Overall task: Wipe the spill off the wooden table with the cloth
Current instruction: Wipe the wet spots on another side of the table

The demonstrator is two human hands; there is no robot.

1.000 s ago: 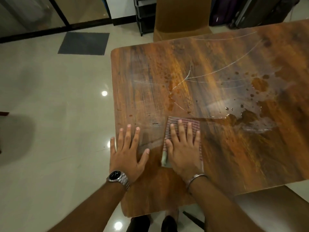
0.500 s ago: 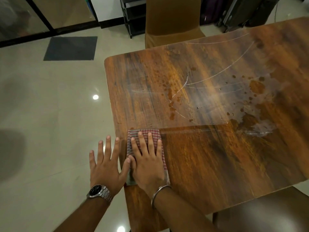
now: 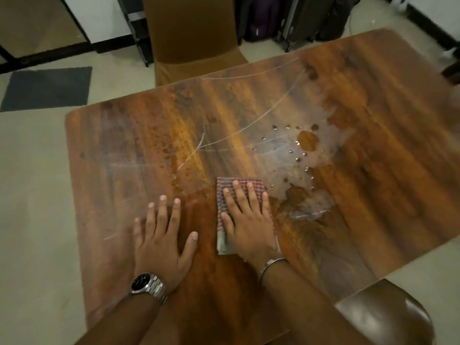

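The cloth (image 3: 241,195) is a small folded piece in a fine red-and-white check, lying flat on the wooden table (image 3: 119,155) a little in from the near edge and roughly midway along it. Its far edge is straight and its far corners are squared. At the near left corner a paler, greenish-white layer shows from under the checked face. Most of the cloth is covered by the right hand (image 3: 246,220), which presses down on it with the palm flat and the fingers spread and extended, gripping nothing. A thin metal bangle (image 3: 271,266) sits on that wrist.

The left hand (image 3: 163,242) lies open and flat on bare wood just left of the cloth, not touching it, fingers fanned toward the far edge and thumb angled toward the cloth. A steel watch (image 3: 146,285) with a dark dial is on its wrist.

The spill (image 3: 298,185) starts just beside the cloth's right side and spreads toward the right edge and the far edge: a pale, glossy wet film with brown pools and scattered droplets in it, the largest round pool (image 3: 308,140) lying farther back. A trail of small brown drops (image 3: 171,155) runs across the wood beyond the left hand, toward the far edge. Thin pale curved scratches cross the tabletop. A brown-covered chair (image 3: 191,33) stands against the far edge, and another chair's glossy brown seat (image 3: 385,317) shows at the near right corner.
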